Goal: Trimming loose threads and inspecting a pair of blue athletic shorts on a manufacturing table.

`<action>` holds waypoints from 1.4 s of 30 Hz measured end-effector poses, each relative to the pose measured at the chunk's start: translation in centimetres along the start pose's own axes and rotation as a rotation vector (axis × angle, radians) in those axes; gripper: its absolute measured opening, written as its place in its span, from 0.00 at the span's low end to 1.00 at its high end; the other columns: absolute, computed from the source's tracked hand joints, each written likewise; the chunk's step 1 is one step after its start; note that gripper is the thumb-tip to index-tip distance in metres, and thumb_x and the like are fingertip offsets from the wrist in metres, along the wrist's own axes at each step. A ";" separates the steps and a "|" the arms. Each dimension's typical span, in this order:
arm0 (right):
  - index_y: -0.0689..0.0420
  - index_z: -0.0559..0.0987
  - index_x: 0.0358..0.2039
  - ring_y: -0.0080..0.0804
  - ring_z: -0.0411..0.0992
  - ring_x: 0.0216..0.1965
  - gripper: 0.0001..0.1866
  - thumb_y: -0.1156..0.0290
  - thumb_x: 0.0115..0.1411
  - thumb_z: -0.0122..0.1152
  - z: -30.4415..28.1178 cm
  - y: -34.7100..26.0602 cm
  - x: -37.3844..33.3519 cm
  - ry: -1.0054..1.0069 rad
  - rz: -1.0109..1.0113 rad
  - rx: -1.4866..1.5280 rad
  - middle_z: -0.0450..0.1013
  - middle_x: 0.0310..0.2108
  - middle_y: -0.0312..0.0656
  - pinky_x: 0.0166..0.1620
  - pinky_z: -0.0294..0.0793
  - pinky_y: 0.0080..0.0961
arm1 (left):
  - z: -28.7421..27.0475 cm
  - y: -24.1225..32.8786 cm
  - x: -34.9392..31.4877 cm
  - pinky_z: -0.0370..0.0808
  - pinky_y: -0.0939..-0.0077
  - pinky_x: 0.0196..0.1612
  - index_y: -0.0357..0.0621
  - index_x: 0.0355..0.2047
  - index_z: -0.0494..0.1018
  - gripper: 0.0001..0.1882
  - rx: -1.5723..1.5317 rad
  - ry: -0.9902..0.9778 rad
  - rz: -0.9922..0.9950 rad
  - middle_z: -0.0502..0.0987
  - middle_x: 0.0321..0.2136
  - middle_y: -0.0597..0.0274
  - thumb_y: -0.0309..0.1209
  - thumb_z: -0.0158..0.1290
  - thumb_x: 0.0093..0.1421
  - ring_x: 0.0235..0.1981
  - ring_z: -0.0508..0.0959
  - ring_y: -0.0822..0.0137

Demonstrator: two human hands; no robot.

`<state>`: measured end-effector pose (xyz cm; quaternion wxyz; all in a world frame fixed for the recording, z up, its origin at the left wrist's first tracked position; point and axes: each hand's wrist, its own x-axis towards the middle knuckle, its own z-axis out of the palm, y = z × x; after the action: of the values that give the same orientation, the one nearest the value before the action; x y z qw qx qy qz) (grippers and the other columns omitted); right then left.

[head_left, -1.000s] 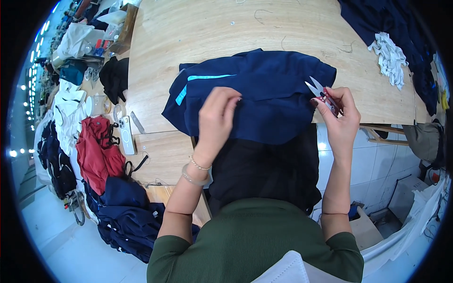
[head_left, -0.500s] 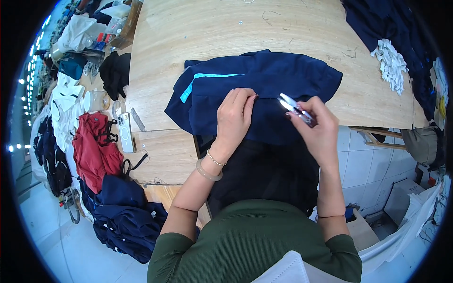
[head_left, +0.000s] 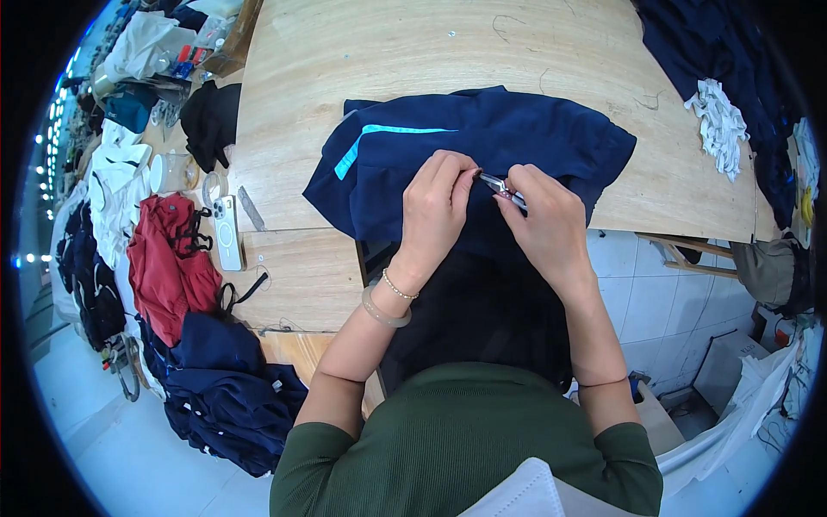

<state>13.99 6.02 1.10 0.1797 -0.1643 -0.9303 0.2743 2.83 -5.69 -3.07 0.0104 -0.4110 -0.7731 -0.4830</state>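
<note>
A navy garment (head_left: 534, 125) with a light blue strip (head_left: 353, 153) along its left part lies over the front edge of the wooden table. My left hand (head_left: 438, 196) is closed in a pinch on the cloth near the garment's middle; whether a thread is also between the fingertips is too small to see. In my right hand (head_left: 544, 215) is a pair of small metal thread snips (head_left: 500, 186), gripped between thumb and fingers. Their tips point left and meet my left fingertips. Dark cloth (head_left: 482, 302) covers my lap below.
On the left are a phone (head_left: 226, 233), a tape roll (head_left: 214, 187), a red garment (head_left: 168, 267) and a navy clothes pile (head_left: 224, 405). A white cloth bundle (head_left: 717, 127) and dark fabric (head_left: 715, 60) lie at the right. Loose threads (head_left: 508, 28) lie on the table (head_left: 388, 52).
My right hand has moved left, bringing the snips from beside the cloth up to my left fingertips. My left hand keeps its pinch and has shifted slightly.
</note>
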 end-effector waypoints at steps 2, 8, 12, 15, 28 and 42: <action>0.56 0.69 0.30 0.37 0.73 0.30 0.11 0.76 0.53 0.65 -0.1 -0.2 0.2 -0.012 -0.010 -0.025 0.69 0.26 0.40 0.30 0.72 0.30 | -0.1 -0.1 0.1 0.75 0.68 0.32 0.36 0.31 0.73 0.03 -0.023 0.002 0.009 0.74 0.30 0.56 0.20 0.57 0.58 0.29 0.77 0.56; 0.56 0.69 0.30 0.37 0.73 0.30 0.10 0.76 0.53 0.64 -0.2 -0.2 0.5 -0.024 -0.027 -0.059 0.69 0.27 0.40 0.31 0.73 0.31 | -0.1 0.2 0.1 0.75 0.68 0.32 0.36 0.31 0.73 0.03 0.003 -0.019 0.003 0.73 0.33 0.56 0.20 0.57 0.58 0.30 0.77 0.56; 0.56 0.69 0.30 0.37 0.73 0.30 0.11 0.76 0.53 0.65 0.0 0.0 0.5 -0.018 -0.040 -0.047 0.69 0.26 0.40 0.31 0.73 0.31 | -0.1 0.3 0.0 0.75 0.68 0.32 0.36 0.31 0.72 0.03 -0.001 -0.019 0.018 0.73 0.33 0.56 0.19 0.56 0.58 0.30 0.77 0.56; 0.56 0.69 0.29 0.37 0.73 0.29 0.11 0.75 0.52 0.65 -0.9 -0.2 0.3 -0.034 0.009 -0.028 0.69 0.25 0.40 0.30 0.72 0.31 | -0.6 0.5 -0.4 0.75 0.68 0.31 0.36 0.31 0.72 0.03 -0.044 -0.026 -0.003 0.73 0.33 0.56 0.19 0.56 0.58 0.30 0.77 0.56; 0.63 0.75 0.46 0.20 0.71 0.35 0.08 0.76 0.67 0.54 -6.6 10.1 -2.8 0.627 0.324 0.467 0.72 0.37 0.38 0.38 0.71 0.14 | -10.8 -6.6 -1.0 0.68 0.83 0.27 0.33 0.36 0.76 0.12 -0.097 0.363 -0.694 0.78 0.26 0.65 0.31 0.49 0.69 0.24 0.72 0.78; 0.58 0.79 0.38 0.12 0.62 0.24 0.07 0.70 0.63 0.64 -9.5 13.2 0.5 0.676 0.560 0.865 0.75 0.31 0.32 0.27 0.58 0.13 | -16.1 -8.2 2.6 0.67 0.89 0.29 0.38 0.36 0.75 0.08 -0.491 0.503 -0.437 0.77 0.27 0.70 0.29 0.51 0.69 0.27 0.71 0.84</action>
<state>20.35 20.99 1.16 0.4362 -0.3926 -0.5477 0.5963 -10.34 -17.81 0.50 -0.0023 -0.0967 -0.6774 -0.7292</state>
